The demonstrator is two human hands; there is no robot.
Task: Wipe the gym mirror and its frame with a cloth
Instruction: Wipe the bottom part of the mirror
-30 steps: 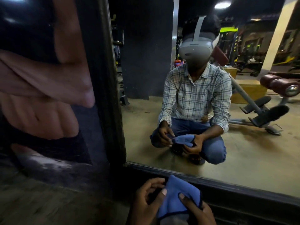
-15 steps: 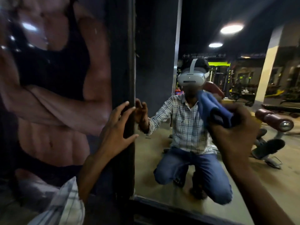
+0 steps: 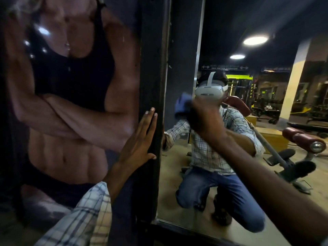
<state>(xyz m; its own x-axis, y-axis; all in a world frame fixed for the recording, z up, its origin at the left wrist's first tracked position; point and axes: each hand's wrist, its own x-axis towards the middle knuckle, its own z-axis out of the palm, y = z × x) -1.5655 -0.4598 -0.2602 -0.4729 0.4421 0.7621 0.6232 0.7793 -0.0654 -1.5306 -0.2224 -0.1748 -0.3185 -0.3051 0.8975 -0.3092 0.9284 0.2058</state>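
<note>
The gym mirror (image 3: pixel 179 55) fills the right half of the head view and shows my kneeling reflection. Its dark frame (image 3: pixel 152 71) runs upright down the middle, with a bottom rail (image 3: pixel 177 228) low down. My left hand (image 3: pixel 140 139) lies flat and open against the upright frame, fingers pointing up. My right hand (image 3: pixel 204 116) is raised in front of the glass, shut on a blue cloth (image 3: pixel 182 103). The cloth is pressed to the mirror near the frame's inner edge, partly hidden behind my fist.
A large poster of a muscular torso (image 3: pixel 71 86) covers the wall left of the frame. The mirror reflects a red-padded exercise bench (image 3: pixel 301 142), a pale pillar (image 3: pixel 292 89) and ceiling lights behind me.
Both hands left the bottom rail and rose. My left hand settled flat on the upright frame. My right hand carried the cloth leftward across the glass toward the frame.
</note>
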